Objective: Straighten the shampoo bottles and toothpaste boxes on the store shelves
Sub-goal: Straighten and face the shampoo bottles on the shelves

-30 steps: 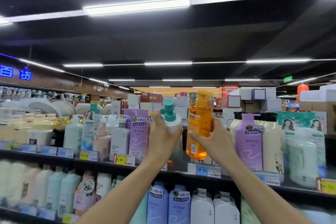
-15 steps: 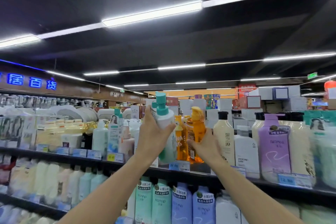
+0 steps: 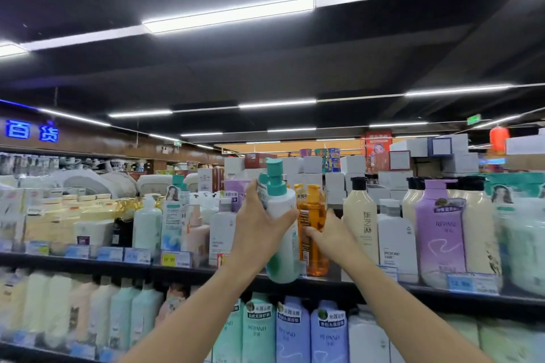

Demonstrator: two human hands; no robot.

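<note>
The left hand (image 3: 259, 233) grips a white, teal-pumped bottle (image 3: 284, 256); right hand (image 3: 330, 236) clasps an amber bottle (image 3: 313, 215).

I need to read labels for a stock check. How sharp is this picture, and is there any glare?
Head view: sharpest at the centre, around the teal-pump bottle and orange bottle; lower-shelf bottles at left smear; ceiling light strips blow out white; price tags unreadable.

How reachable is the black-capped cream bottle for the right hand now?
Probably yes: the cream bottle stands just beside the right hand, with nothing before it, though that hand holds the orange bottle.
</note>
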